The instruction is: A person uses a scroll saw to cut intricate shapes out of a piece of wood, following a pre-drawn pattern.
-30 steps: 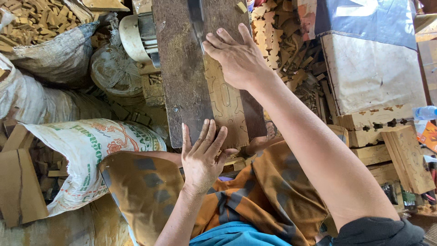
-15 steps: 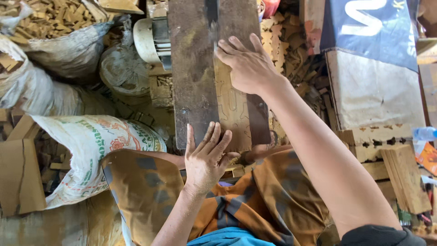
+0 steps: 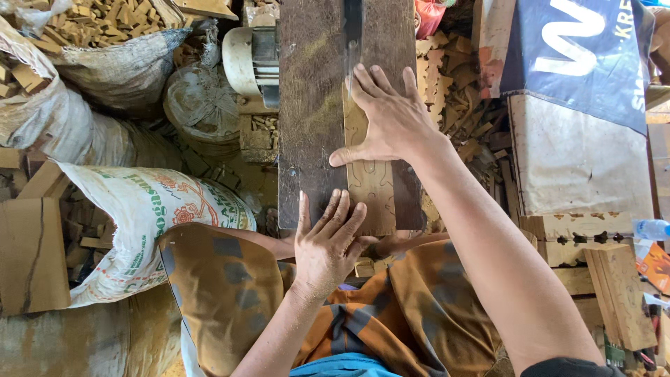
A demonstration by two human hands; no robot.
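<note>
Head camera looks straight down on a dark wooden saw bench (image 3: 310, 112) with a thin blade slot running along its middle. Lying on the bench is a pale flat wooden piece (image 3: 370, 183) marked with curved outlines, and both hands press on it. Right hand (image 3: 391, 119) lies flat with fingers spread wide over the far part of the piece, thumb pointing toward the left hand, fingertips close to the blade (image 3: 352, 31). Left hand (image 3: 328, 244) sits at the near edge of the bench, fingers straight and slightly fanned, their tips resting on the near end of the piece; it grips nothing. Beneath the left hand lie the person's knees in an orange and brown patterned cloth (image 3: 223, 293). Beyond the left hand's outer side stands a printed white sack (image 3: 139, 216) filled with wood offcuts, with grey sacks (image 3: 118, 70) of offcuts farther away. Past the right forearm lie stacked cut wooden blocks (image 3: 593, 244) and a blue and white sheet (image 3: 579, 63).
</note>
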